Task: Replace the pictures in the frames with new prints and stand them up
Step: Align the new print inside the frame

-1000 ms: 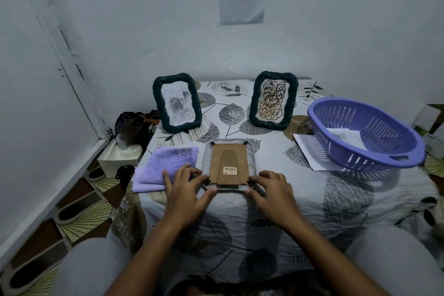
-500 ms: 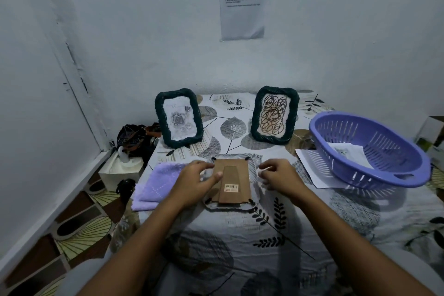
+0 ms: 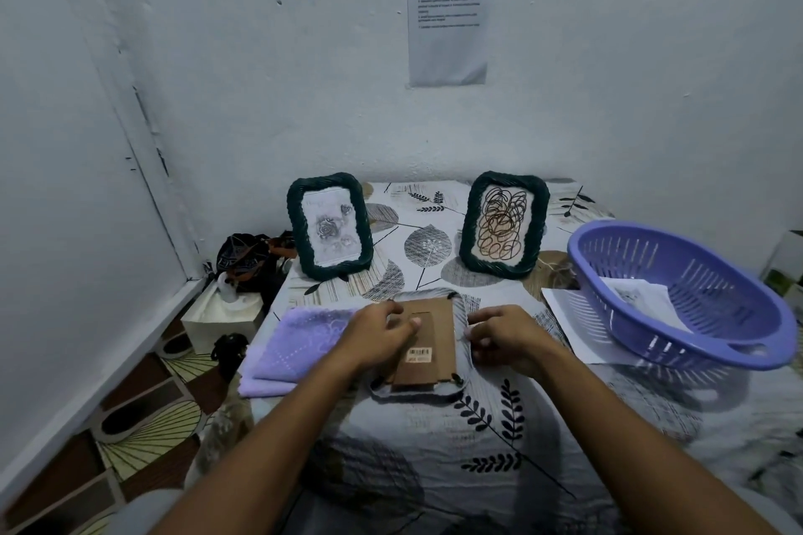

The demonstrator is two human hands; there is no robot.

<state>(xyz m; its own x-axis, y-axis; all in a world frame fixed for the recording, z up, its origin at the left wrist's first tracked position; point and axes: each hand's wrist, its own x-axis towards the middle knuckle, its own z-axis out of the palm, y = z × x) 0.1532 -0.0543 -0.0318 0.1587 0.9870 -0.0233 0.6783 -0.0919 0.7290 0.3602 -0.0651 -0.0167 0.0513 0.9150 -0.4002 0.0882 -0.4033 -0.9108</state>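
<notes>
Frame face-down at 6 o'clock on the desk [image 3: 434, 469], both hands working its cardboard back.

The face-down frame [image 3: 428, 343] lies between the two hands, its brown cardboard back panel and folded easel uppermost, a barcode sticker near the lower edge. The left hand [image 3: 378, 337] rests on the panel, thumb pressing its middle; the right hand [image 3: 504, 334] has fingers curled at the right edge, apparently pinching a retaining tab, though the grip is unclear. Risk, as judged: forcing a tab could tear the card or slide the frame on the smooth patterned cloth. Two standing frames, at 11 o'clock [image 3: 329, 226] and 1 o'clock [image 3: 504, 224], have dark rope-textured borders. The slotted purple plastic basket [image 3: 678, 295] at 3 o'clock holds paper prints [image 3: 643, 300].
</notes>
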